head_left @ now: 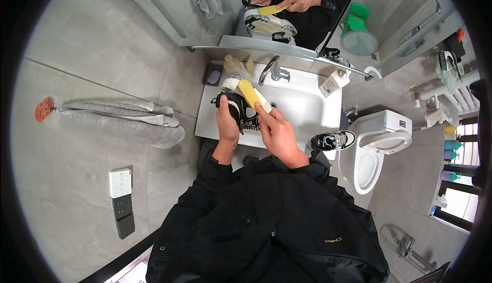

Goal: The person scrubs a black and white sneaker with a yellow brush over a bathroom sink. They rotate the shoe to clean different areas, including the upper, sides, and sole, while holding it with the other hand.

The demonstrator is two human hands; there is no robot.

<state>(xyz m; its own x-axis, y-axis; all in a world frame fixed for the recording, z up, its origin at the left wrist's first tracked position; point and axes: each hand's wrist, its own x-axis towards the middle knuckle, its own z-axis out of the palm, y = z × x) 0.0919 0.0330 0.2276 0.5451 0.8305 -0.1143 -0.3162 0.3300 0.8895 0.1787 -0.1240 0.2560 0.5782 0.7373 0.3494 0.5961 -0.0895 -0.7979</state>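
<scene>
Over the near left part of the white washbasin [307,106], my left hand [226,127] grips a black and white sneaker [237,106] at its side. The fingers of my right hand [279,134] are closed round a yellow and white scrub brush [247,92]. The brush lies against the shoe near its sole; its bristles are hidden from above. A mirror [307,22] reflects both hands, the brush and the shoe's pale sole. A second black and white sneaker [330,141] rests on the basin's right front corner.
Behind the basin stands a chrome faucet [274,70]. A soap dish [213,75] and a beige bottle [232,65] are at the back left, a white bottle [334,83] at the back right. A toilet [370,152] is to the right; a grey towel [120,121] hangs left.
</scene>
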